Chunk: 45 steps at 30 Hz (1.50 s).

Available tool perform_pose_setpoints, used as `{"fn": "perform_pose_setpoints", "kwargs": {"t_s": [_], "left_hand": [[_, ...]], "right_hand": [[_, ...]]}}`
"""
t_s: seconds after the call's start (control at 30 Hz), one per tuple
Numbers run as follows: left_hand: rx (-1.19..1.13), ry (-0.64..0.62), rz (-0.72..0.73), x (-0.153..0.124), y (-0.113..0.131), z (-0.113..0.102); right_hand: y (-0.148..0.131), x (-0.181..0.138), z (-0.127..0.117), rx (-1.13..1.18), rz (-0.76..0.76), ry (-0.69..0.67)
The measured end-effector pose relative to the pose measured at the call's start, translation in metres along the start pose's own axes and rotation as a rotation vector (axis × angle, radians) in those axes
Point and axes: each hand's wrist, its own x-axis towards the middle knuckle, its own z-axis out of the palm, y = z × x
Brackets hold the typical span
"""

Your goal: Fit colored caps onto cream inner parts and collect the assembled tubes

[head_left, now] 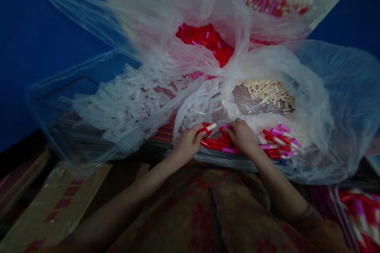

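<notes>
One left hand, fingers closed on a red piece, white rod pointing right from it; right hand curled by red tubes, cannot tell its hold; clear pieces left, pale rods far right.

Workshop, by its heaped clear plastic tubes

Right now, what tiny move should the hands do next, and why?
Maybe the right hand should pinch one of the loose red pieces, since it is right beside them, and the left hand already seems to have a pale stick.
</notes>
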Motion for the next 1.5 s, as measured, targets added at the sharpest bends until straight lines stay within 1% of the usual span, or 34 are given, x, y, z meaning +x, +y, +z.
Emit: {"fn": "perform_pose_setpoints", "kwargs": {"t_s": [0.07,0.1,0.13,0.2,0.27,0.3,0.33,0.37,0.4,0.47,0.57,0.63,0.7,0.8,0.93,1.0,1.1,1.23,1.3,1.37,1.43,1.5], "left_hand": [[-0.004,0.004,0.005,0.000,0.002,0.002],[-0.009,0.003,0.013,0.000,0.003,0.004],[-0.015,-0.001,0.021,0.000,0.003,0.005],[-0.039,-0.013,0.033,0.001,0.003,0.008],[-0.077,-0.027,0.040,0.003,0.002,0.011],[-0.101,-0.030,0.041,0.004,0.001,0.012],[-0.127,-0.030,0.041,0.005,0.000,0.012],[-0.155,-0.028,0.040,0.006,-0.001,0.012],[-0.180,-0.021,0.036,0.006,-0.002,0.012],[-0.214,0.022,0.021,0.008,-0.004,0.008],[-0.232,0.115,-0.007,0.009,-0.005,-0.001],[-0.245,0.154,-0.022,0.009,-0.006,-0.006],[-0.246,0.164,-0.024,0.010,-0.006,-0.008],[-0.190,0.170,0.010,0.011,-0.009,-0.007],[-0.080,0.164,0.072,0.013,-0.013,-0.002],[-0.027,0.167,0.069,0.012,-0.012,-0.001],[0.050,0.196,0.058,0.010,-0.009,-0.003],[0.070,0.206,0.063,0.010,-0.009,-0.005],[0.064,0.201,0.062,0.012,-0.011,-0.004],[0.062,0.197,0.057,0.014,-0.013,-0.002],[0.067,0.193,0.055,0.015,-0.015,0.000],[0.083,0.197,0.057,0.015,-0.015,0.000]], "right_hand": [[0.005,-0.001,0.002,0.136,-0.016,0.052],[0.007,-0.001,0.002,0.240,-0.007,0.097],[0.008,-0.002,0.001,0.379,0.014,0.150],[0.008,-0.004,0.000,0.733,0.068,0.245],[0.005,-0.006,-0.003,1.072,0.094,0.287],[0.004,-0.007,-0.004,1.181,0.092,0.298],[0.004,-0.007,-0.004,1.230,0.085,0.313],[0.005,-0.008,-0.004,1.218,0.079,0.332],[0.007,-0.008,-0.003,1.148,0.074,0.353],[0.013,-0.009,0.001,0.874,0.055,0.375],[0.019,-0.011,0.005,0.420,-0.012,0.338],[0.019,-0.010,0.004,0.266,-0.070,0.320],[0.016,-0.001,0.000,0.218,-0.120,0.323],[0.008,0.025,-0.005,0.162,-0.169,0.311],[0.000,0.068,-0.004,-0.026,-0.221,0.145],[-0.001,0.081,-0.002,-0.101,-0.236,0.091],[0.002,0.082,-0.004,-0.124,-0.260,0.074],[0.006,0.067,-0.010,-0.043,-0.306,0.061],[0.004,0.063,-0.009,-0.058,-0.307,0.082],[0.000,0.065,-0.006,-0.117,-0.277,0.087],[-0.002,0.070,-0.002,-0.165,-0.253,0.053],[-0.002,0.074,-0.001,-0.165,-0.257,0.012]]}}
